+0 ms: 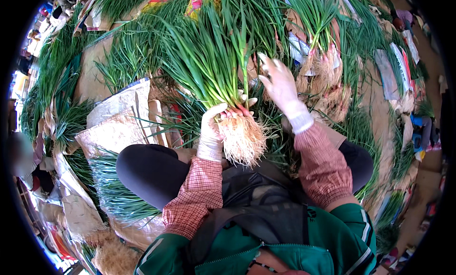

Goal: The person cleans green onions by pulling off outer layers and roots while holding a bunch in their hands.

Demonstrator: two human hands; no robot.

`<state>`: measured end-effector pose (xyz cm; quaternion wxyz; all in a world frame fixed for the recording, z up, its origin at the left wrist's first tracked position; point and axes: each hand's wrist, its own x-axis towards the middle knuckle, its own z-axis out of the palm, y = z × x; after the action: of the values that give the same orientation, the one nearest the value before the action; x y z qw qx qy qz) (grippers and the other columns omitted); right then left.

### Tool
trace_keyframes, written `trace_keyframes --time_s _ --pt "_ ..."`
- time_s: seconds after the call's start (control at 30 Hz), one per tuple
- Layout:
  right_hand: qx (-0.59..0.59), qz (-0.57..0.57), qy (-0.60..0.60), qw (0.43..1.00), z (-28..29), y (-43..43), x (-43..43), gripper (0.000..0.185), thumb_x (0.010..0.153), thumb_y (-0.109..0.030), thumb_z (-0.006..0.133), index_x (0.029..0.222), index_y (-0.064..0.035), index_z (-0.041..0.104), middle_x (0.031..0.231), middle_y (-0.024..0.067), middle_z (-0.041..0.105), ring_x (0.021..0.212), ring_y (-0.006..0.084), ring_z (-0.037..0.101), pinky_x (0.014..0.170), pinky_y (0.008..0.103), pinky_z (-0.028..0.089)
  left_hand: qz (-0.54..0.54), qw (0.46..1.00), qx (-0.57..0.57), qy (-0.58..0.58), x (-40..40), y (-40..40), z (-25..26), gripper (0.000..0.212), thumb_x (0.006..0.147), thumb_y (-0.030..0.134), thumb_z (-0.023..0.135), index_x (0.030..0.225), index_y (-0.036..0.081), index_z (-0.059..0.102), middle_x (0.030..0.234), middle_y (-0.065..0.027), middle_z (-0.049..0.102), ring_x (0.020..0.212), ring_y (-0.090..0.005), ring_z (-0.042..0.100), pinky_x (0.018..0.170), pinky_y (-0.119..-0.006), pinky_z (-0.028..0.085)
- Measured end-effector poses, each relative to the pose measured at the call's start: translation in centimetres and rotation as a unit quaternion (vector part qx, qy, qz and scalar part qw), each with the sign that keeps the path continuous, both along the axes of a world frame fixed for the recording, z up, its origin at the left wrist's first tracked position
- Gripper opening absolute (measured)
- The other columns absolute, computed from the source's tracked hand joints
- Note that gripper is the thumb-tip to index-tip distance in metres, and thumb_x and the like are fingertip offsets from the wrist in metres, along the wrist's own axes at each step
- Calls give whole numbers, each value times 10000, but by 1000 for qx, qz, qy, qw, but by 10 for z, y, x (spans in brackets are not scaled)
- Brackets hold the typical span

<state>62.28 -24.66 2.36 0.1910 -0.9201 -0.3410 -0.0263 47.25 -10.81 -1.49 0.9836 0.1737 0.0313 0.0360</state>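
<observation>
My left hand, in a pale glove, is closed around the base of a bunch of green onions. Its long green leaves fan away from me, and the pale roots hang towards my lap. Reddish bulbs show just above the roots. To the right of the bunch, my gloved right hand is raised with its fingers apart and nothing in it. One upright stalk stands at the right side of the bunch, close to the right fingertips but seemingly apart from them.
Rooted bunches lie on sacking at the upper right. A white woven sack is spread by my left knee, with more green leaves over it. Loose greens cover much of the floor ahead. Another person sits at the far left.
</observation>
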Motion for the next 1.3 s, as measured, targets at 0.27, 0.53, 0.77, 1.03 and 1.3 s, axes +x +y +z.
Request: trace_keyframes --time_s 0.27,0.53,0.77,1.03,1.3 --pt "-35 67 -39 996 -32 23 20 284 872 -278 517 835 -31 653 845 112 661 817 245 633 778 358 478 -5 999 17 32 5 -4 1 501 808 230 540 1186 -99 520 903 -244 650 903 -356 632 919 -501 472" --pt "-26 166 393 904 -54 -3 0 307 908 -223 542 1163 -69 612 1031 111 668 920 224 622 889 352 472 111 990 -87 -27 -6 -2 14 412 893 349 408 894 -15 600 912 -171 635 972 -380 594 888 -508 476" --pt "195 -174 223 939 -82 -6 199 221 884 -114 528 1039 -53 674 869 78 686 699 130 602 642 250 475 42 991 -117 -45 7 -5 0 739 794 408 537 1320 -82 363 1177 -223 520 1012 -329 561 895 -440 480" --pt "136 -174 65 973 -77 -6 167 293 845 -347 618 943 -79 685 795 144 681 738 278 662 670 372 509 54 995 -76 -33 13 1 -3 657 791 330 537 1245 -130 417 1120 -274 567 1080 -409 567 928 -498 474" --pt "74 97 393 911 -23 -37 9 413 928 -379 521 1222 -93 570 1009 61 678 900 219 649 822 336 513 55 994 44 83 23 1 -12 311 806 238 542 785 -63 618 766 -174 663 606 -189 619 679 -329 547"
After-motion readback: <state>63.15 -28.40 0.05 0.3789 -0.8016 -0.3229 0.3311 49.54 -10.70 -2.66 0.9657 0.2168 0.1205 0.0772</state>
